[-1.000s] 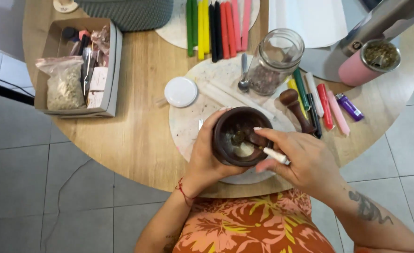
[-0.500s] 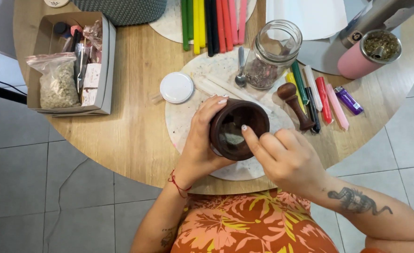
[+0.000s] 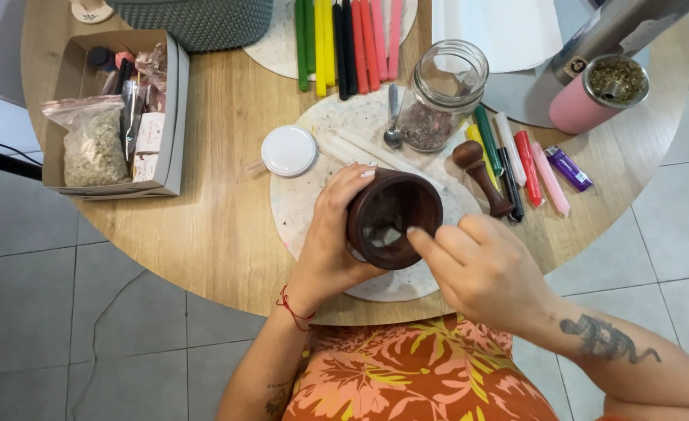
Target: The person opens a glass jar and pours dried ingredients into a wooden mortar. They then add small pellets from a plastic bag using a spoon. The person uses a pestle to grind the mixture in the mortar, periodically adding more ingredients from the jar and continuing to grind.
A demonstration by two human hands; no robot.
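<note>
Wooden vessel: dark brown round wooden mortar (image 3: 393, 218), centre of the frame, tilted toward the camera, on a pale speckled round mat (image 3: 298, 210) on the round light-wood bench (image 3: 220, 234).
Left hand: left hand (image 3: 333, 234) wrapped around the mortar's left wall, thumb on the rim; closed in a grip on it.
Right hand: right hand (image 3: 481, 265) at the mortar's right rim, fingers curled, index fingertip reaching over the lip into the bowl; whether it pinches anything cannot be told.
Change: a second ago a thin white stick lay in the right hand across the mortar's mouth; it no longer shows, and the bowl now leans more steeply. My reading: working the contents with the stick has given way to picking at them with the fingers.
Pestle: dark wooden pestle (image 3: 481, 175) lying right of the mortar, apart from both hands.
Packages: open grey cardboard box (image 3: 173, 117), upper left, holding a clear plastic bag of pale dried matter (image 3: 91, 144) and small packets with pale labels.
Containers: open clear glass jar (image 3: 442, 93) of dark dried bits, top centre; its white round lid (image 3: 288, 150) lies flat to the left; pink tumbler (image 3: 594, 97), upper right, filled with green herb.
Sticks: coloured candles (image 3: 344, 39) in a row, top centre.
</note>
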